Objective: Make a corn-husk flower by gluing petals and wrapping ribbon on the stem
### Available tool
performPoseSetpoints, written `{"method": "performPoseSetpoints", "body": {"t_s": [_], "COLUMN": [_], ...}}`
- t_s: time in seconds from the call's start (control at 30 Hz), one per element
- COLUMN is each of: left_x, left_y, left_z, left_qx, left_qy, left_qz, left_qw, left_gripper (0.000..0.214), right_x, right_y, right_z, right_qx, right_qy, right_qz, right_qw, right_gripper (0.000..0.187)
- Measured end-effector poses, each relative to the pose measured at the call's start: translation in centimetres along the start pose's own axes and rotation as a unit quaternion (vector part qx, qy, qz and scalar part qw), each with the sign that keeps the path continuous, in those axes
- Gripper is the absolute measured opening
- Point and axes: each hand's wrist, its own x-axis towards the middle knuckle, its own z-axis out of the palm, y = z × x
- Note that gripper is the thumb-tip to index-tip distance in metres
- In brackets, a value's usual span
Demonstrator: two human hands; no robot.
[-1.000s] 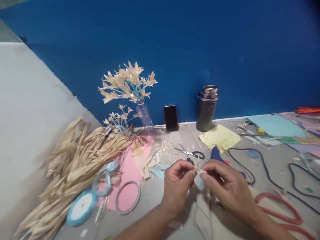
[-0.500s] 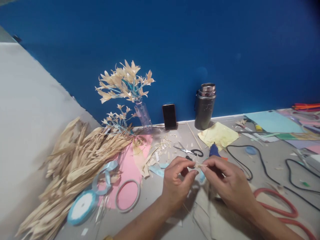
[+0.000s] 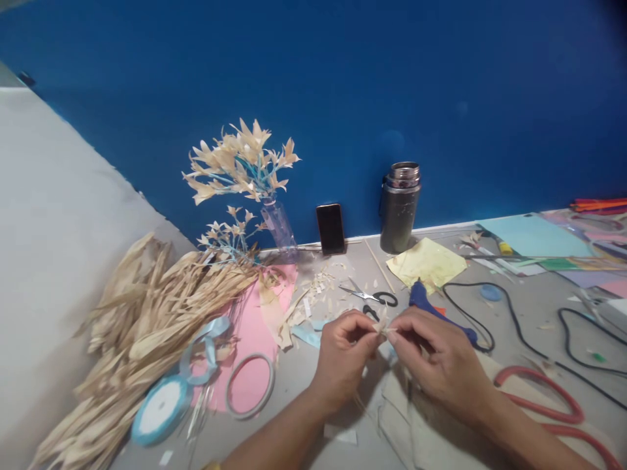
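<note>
My left hand (image 3: 345,356) and my right hand (image 3: 435,356) meet near the middle of the table, fingertips pinched together. Between them is a small pale husk flower (image 3: 381,324), its pointed petals sticking up above the fingers; its lower part is hidden. Just behind the hands lie small scissors (image 3: 365,294) with black handles, blades spread. A blue glue gun (image 3: 424,300) rests beyond my right hand, partly covered by it. Finished-looking husk flowers (image 3: 240,160) on light blue stems stand in a clear vase (image 3: 279,228) at the back left.
Dried corn husks (image 3: 161,333) are heaped at the left. Nearby are a blue ribbon spool (image 3: 160,410), a tape roll (image 3: 251,385) and pink paper (image 3: 255,313). A phone (image 3: 331,228) and a flask (image 3: 400,209) stand by the wall. Red-handled scissors (image 3: 543,395) and a black cord (image 3: 519,333) lie right.
Both hands have shifted slightly down and closer together. The small piece between them now shows upright petals, and more of the glue gun is visible.
</note>
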Motion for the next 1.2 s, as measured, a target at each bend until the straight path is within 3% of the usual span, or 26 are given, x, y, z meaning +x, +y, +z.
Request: {"method": "performPoseSetpoints", "body": {"t_s": [0.13, 0.57, 0.87, 1.2], "left_x": [0.14, 0.03, 0.01, -0.19], "left_y": [0.06, -0.44, -0.16, 0.12], "left_z": [0.18, 0.20, 0.54, 0.31], "left_qx": [-0.069, -0.114, -0.132, -0.138], "left_qy": [-0.015, -0.004, -0.018, -0.045], "left_qz": [-0.064, -0.080, -0.108, -0.080], "left_qw": [0.995, 0.990, 0.985, 0.986], "left_gripper": [0.023, 0.020, 0.020, 0.016], "right_x": [-0.13, -0.13, 0.37, 0.23], "right_y": [0.21, 0.67, 0.52, 0.86], "right_z": [0.05, 0.22, -0.01, 0.09], "right_qx": [0.000, -0.005, 0.019, -0.005], "right_qy": [-0.008, -0.049, -0.019, 0.014], "right_qz": [0.000, 0.038, 0.060, 0.030], "right_qw": [1.000, 0.998, 0.998, 0.999], "right_gripper": [0.017, 0.013, 0.016, 0.014]}}
